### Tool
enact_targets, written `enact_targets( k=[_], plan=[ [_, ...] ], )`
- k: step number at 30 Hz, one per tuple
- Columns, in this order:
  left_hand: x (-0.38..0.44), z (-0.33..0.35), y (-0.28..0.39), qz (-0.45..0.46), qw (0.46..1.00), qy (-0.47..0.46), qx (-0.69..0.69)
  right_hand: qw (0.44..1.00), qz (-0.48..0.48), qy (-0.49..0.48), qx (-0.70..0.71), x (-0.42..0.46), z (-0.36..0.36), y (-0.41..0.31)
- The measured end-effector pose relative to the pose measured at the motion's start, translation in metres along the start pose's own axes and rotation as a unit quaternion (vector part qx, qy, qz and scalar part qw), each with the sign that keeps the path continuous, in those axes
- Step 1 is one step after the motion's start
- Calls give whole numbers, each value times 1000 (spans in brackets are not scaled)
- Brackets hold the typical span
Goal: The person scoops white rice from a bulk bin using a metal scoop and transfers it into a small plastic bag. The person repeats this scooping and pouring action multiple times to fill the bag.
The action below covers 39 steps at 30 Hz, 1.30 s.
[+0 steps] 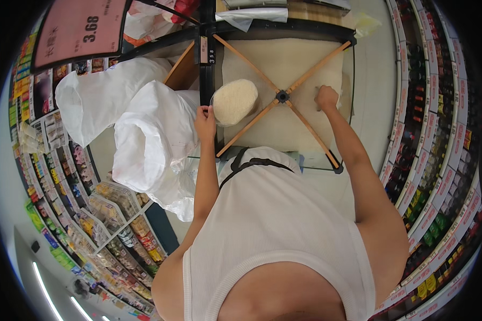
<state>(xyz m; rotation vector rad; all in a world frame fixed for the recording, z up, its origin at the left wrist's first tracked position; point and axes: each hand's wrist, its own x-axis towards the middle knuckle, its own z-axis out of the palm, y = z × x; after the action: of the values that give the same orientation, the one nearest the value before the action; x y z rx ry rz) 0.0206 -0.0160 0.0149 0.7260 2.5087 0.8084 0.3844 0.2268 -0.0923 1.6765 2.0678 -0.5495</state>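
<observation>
My left hand (205, 120) grips the rim of a clear scoop or bowl heaped with pale rice grains (235, 102), held over the left part of a bulk bin. The bin's black frame (206, 80) has clear sides, and wooden crossbars (249, 64) meet at a black hub (282, 96). A bed of rice (281, 52) lies under the bars. My right hand (327, 97) is bent into a fist at the bin's right side, over the rice, near a small greyish thing too unclear to name. Whether it grips that thing cannot be told.
White woven sacks (156, 132) stand open at the left, beside the bin. A pink price sign (80, 32) rises at the upper left. Clear plastic bags (253, 16) lie beyond the bin's far edge. Stocked shelves (417, 160) curve along the right; more shelves stand left.
</observation>
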Motion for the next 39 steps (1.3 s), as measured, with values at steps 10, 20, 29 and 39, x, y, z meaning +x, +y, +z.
enact_targets(
  k=[10,20,29,39],
  plan=[
    [8,-15,-17,88,993,-83,-9,942,-39,205,263,-73,-17,-66],
    [8,-24,-21,141,970,-176,86,994,-30,65,81,-94,-57,-234],
    [18,-24,-46,192,967,-166,29,974,-207,67,55,-90,-51,-230],
    [0,-16,-65,169,983,-65,-15,932,-155,-63,322,-100,-20,-214]
  ],
)
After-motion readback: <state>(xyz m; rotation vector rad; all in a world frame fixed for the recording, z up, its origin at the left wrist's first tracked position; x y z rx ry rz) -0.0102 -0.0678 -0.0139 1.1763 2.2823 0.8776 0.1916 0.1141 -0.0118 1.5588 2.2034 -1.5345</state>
